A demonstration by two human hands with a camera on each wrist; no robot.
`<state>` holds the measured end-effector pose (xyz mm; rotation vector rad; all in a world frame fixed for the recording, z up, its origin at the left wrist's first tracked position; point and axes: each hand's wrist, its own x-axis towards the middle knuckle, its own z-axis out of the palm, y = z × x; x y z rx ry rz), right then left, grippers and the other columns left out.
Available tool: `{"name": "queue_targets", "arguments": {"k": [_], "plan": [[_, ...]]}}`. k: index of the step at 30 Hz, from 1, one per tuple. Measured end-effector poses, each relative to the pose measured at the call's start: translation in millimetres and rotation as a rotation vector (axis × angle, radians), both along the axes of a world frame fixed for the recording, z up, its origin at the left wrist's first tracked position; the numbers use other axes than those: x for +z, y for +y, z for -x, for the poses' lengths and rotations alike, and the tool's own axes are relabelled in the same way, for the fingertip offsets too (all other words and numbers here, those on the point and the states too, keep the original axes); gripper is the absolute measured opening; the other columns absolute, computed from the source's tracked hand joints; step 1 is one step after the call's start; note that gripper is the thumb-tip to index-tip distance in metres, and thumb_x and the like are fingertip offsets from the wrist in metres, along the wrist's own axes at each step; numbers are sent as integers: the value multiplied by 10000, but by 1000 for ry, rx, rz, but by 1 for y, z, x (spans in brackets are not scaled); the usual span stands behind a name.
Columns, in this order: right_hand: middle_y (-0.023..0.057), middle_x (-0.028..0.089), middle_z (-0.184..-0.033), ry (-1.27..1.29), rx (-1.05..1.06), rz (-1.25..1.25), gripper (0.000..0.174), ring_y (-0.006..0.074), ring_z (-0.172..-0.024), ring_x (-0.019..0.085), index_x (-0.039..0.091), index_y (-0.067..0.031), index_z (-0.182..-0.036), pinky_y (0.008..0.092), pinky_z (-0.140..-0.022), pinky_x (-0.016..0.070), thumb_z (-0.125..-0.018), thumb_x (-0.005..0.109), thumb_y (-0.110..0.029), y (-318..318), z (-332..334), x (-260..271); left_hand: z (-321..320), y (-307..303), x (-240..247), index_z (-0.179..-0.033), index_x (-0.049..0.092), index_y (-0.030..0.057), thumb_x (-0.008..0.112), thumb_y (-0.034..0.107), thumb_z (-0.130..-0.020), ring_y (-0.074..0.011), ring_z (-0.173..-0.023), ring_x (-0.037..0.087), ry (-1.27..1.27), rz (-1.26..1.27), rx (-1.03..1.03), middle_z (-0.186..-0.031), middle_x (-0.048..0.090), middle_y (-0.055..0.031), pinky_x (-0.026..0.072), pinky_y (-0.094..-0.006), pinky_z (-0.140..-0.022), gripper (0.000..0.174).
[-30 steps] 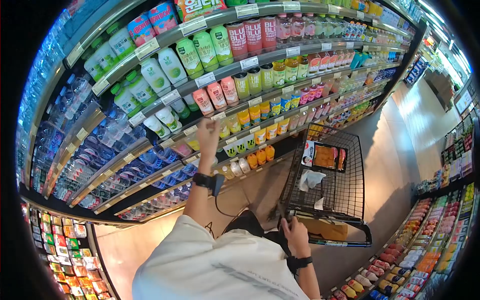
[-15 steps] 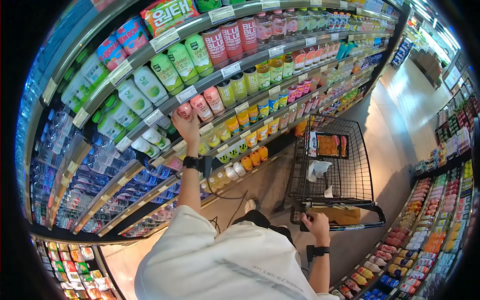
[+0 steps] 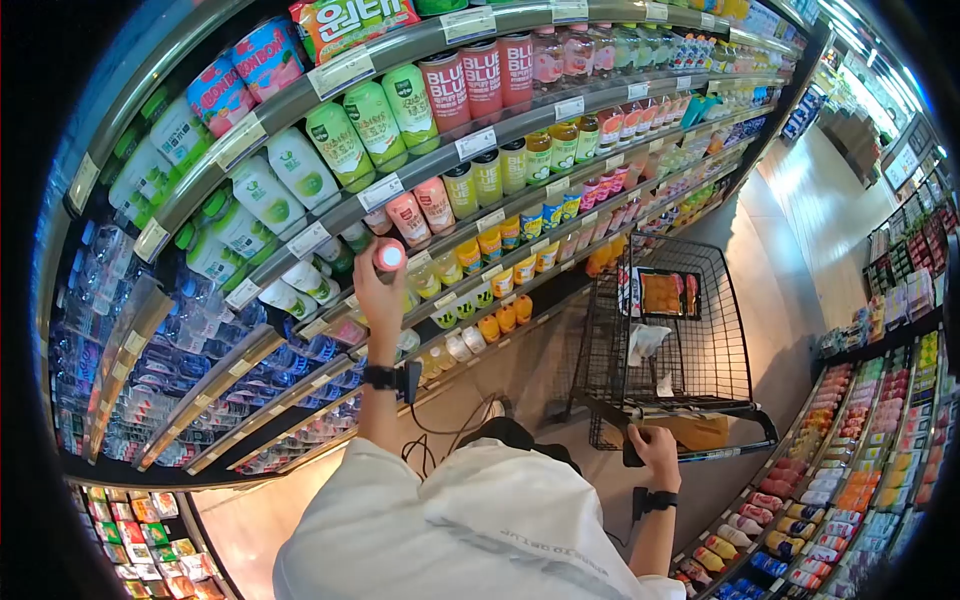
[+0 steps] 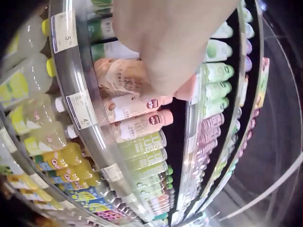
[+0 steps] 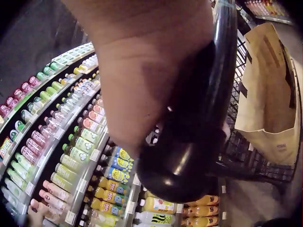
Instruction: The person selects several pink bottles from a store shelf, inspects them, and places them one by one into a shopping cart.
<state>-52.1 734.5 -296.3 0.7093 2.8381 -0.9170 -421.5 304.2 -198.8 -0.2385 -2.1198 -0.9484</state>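
Observation:
My left hand (image 3: 376, 300) grips a pink bottle (image 3: 389, 256) just in front of the shelf, its pale cap end turned up toward the head camera. Two more pink bottles (image 3: 407, 216) stand right behind it on the shelf. In the left wrist view the hand (image 4: 165, 42) covers part of the held bottle (image 4: 120, 75), beside the pink row. My right hand (image 3: 655, 450) holds the left end of the black shopping cart's handle (image 5: 184, 156), fingers wrapped round it and mostly hidden in the right wrist view.
The black wire cart (image 3: 690, 340) holds a packaged food tray (image 3: 668, 294) and a crumpled white bag (image 3: 648, 342). A brown paper bag (image 5: 267, 90) sits by its handle. Drink shelves (image 3: 475, 145) run along the left, a lower display (image 3: 790, 490) along the right. A cable (image 3: 440, 432) hangs from my left wrist.
My left hand reached up to the pink bottles, took hold of one and drew it slightly out from the shelf, tilting it. The right hand and cart handle shifted to the right.

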Motion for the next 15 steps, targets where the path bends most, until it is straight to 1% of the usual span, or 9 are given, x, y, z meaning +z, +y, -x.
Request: {"name": "queue_targets", "arguments": {"k": [1, 4, 5, 8, 9, 10, 12, 13, 15], "plan": [[181, 679, -671, -44, 2, 6, 447, 398, -663, 666, 740, 17, -787, 449, -669, 552, -907, 698, -411, 3, 2, -1, -8, 2, 9, -1309, 599, 39, 841, 116, -835, -337, -1076, 635, 89, 111, 6, -1216, 646, -153, 517, -412, -927, 537], [168, 676, -725, 3, -20, -18, 357, 379, -698, 671, 728, 17, -857, 426, -666, 547, -927, 717, -332, 11, 10, -3, -38, 16, 50, -1353, 580, 39, 838, 99, -837, -332, -1112, 639, 72, 33, -127, -1238, 633, -150, 519, -397, -922, 580], [163, 690, -844, 166, 8, 26, 263, 342, -784, 704, 716, 13, -984, 405, -695, 552, -934, 729, -244, 4, 22, 16, -45, 20, 60, -1361, 573, 22, 828, 86, -854, -270, -1090, 660, 64, 46, -160, -1264, 620, -133, 534, -359, -895, 571], [158, 699, -935, 323, 95, 110, 268, 289, -824, 713, 701, 22, -1079, 390, -734, 554, -939, 728, -205, -22, 70, 72, -59, 42, 68, -1341, 579, 4, 810, 92, -887, -173, -986, 671, -216, -388, -395, -1209, 637, -91, 545, -289, -826, 518], [158, 694, -958, 348, 136, 176, 300, 270, -843, 709, 692, 25, -1127, 376, -754, 554, -932, 737, -199, -36, 86, 92, -64, 50, 75, -1338, 579, 4, 771, 129, -940, -94, -909, 661, -280, -467, -473, -1114, 661, -37, 540, -234, -778, 460], [157, 689, -981, 372, 175, 240, 339, 252, -862, 706, 683, 28, -1174, 363, -773, 554, -926, 746, -194, -52, 98, 111, -67, 57, 81, -1341, 577, 5, 760, 142, -952, -87, -906, 662, -365, -509, -523, -1093, 668, -29, 537, -231, -777, 451], [159, 682, -1027, 433, 307, 387, 434, 258, -931, 689, 642, 27, -1274, 356, -845, 542, -929, 753, -212, -79, 116, 135, -73, 72, 93, -1347, 573, 7, 736, 169, -978, -73, -900, 664, -535, -593, -631, -1052, 683, -12, 532, -224, -775, 435], [168, 682, -1086, 433, 365, 417, 502, 272, -1003, 682, 596, 22, -1338, 360, -898, 533, -929, 757, -219, -91, 124, 141, -79, 85, 98, -1355, 567, -4, 723, 196, -993, -66, -932, 667, -529, -717, -680, -1072, 699, -27, 524, -217, -779, 442], [188, 669, -1191, 454, 444, 481, 618, 294, -1112, 665, 512, 11, -1439, 370, -978, 517, -929, 762, -232, -112, 134, 145, -85, 95, 103, -1359, 564, -14, 729, 198, -989, -72, -941, 670, -548, -660, -758, -1081, 705, -34, 524, -216, -776, 458]]}}
